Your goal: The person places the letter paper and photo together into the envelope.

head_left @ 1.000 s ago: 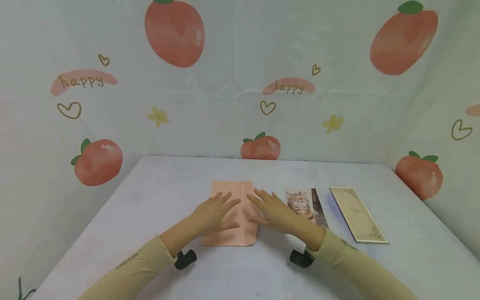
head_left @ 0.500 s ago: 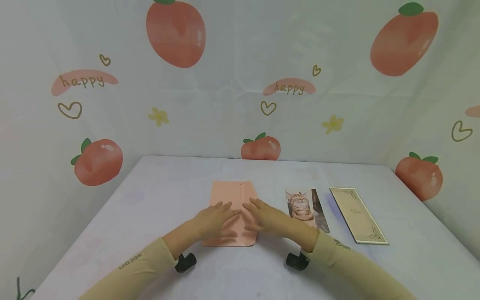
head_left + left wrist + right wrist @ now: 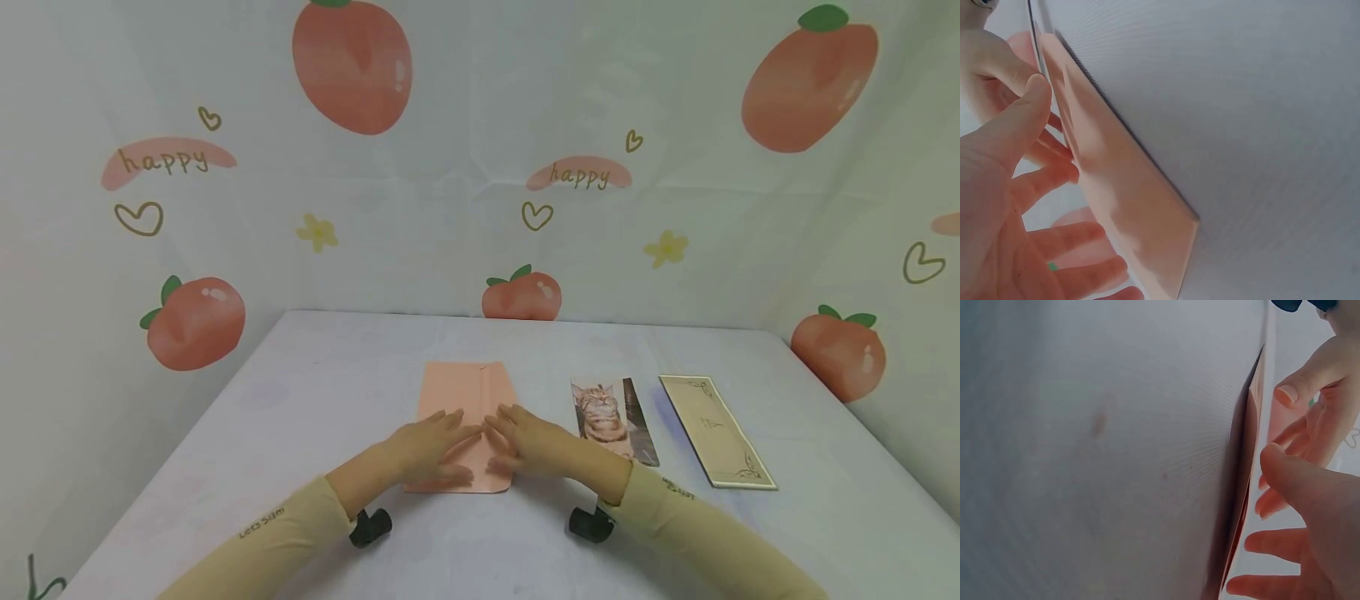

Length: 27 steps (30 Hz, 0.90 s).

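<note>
A flat pink paper envelope (image 3: pixel 459 385) lies on the white table, a lengthwise crease right of its middle. Over its near left half my left hand (image 3: pixel 426 450) is spread, fingers extended. My right hand (image 3: pixel 534 443) reaches in from the right, its fingers extended over the near right part. The two hands' fingertips nearly meet at the crease. In the left wrist view the fingertips lie close over the envelope (image 3: pixel 1122 181). Seen edge-on in the right wrist view, the envelope (image 3: pixel 1249 444) rises slightly off the table, beside the straight fingers of the right hand (image 3: pixel 1316 512).
To the right lies a cat picture (image 3: pixel 602 415), partly behind the right forearm. Further right is a long beige card (image 3: pixel 716 429) with ornate corners. Dark wrist cameras (image 3: pixel 371 527) hang below both wrists. A peach-printed cloth (image 3: pixel 420 250) hangs behind the table.
Both hands have slid toward the near edge of the envelope and lowered, with the right hand also shifting left. The envelope, cat picture and beige card stay in place.
</note>
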Each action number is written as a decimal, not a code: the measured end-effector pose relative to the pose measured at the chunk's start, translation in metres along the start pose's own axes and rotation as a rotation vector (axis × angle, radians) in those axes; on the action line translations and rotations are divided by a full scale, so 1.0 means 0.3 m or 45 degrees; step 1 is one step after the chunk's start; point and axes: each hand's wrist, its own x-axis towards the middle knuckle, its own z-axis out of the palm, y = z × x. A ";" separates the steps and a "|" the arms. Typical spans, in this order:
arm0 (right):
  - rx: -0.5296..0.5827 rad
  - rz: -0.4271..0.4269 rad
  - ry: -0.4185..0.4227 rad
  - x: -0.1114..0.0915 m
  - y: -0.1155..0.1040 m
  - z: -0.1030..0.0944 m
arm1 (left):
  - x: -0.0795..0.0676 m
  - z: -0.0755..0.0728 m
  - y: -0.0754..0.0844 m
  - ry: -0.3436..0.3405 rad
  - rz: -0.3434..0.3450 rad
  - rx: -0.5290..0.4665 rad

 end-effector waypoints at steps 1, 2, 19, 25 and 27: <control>0.005 0.008 -0.007 0.000 0.000 0.001 | 0.000 0.002 0.000 -0.005 -0.004 -0.003; 0.007 0.016 -0.012 0.000 -0.001 0.002 | 0.001 0.004 0.000 -0.009 -0.007 -0.006; -0.039 0.079 -0.084 0.001 -0.003 0.009 | 0.008 0.019 -0.001 -0.049 -0.030 -0.044; -0.034 0.058 -0.090 0.000 -0.003 0.004 | 0.010 0.019 0.002 -0.048 -0.041 -0.032; -0.029 0.054 -0.095 -0.001 -0.003 0.003 | 0.011 0.020 0.002 -0.053 -0.048 -0.022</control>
